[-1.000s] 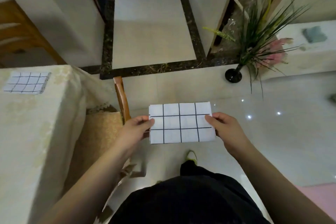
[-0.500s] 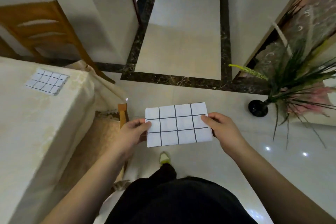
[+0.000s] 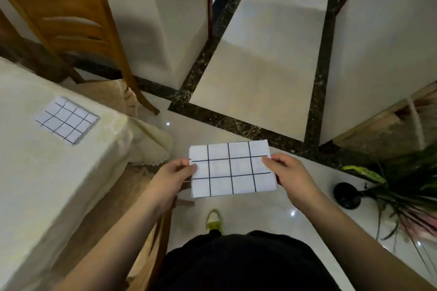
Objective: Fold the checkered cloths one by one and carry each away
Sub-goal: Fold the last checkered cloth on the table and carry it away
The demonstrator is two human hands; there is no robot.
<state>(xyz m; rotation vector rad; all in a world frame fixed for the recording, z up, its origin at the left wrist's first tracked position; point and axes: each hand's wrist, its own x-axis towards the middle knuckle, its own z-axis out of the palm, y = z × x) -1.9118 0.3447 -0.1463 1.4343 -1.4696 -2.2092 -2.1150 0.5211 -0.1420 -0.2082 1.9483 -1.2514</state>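
Observation:
A folded white checkered cloth (image 3: pixel 231 169) with dark grid lines hangs flat in the air in front of me, above the floor. My left hand (image 3: pixel 171 177) pinches its left edge and my right hand (image 3: pixel 289 177) pinches its right edge, thumbs on top. A second folded checkered cloth (image 3: pixel 67 119) lies on the cream-covered table (image 3: pixel 47 184) at the left, well apart from both hands.
A wooden chair (image 3: pixel 78 30) stands at the table's far end and another chair (image 3: pixel 160 231) sits under my left arm. A black vase (image 3: pixel 347 196) with a green plant (image 3: pixel 406 186) is on the floor at the right. White walls and a doorway lie ahead.
The view has swung left while I walk: the table and its cloth now show more fully, and the plant has slid to the right edge. Both hands keep the same hold on the cloth.

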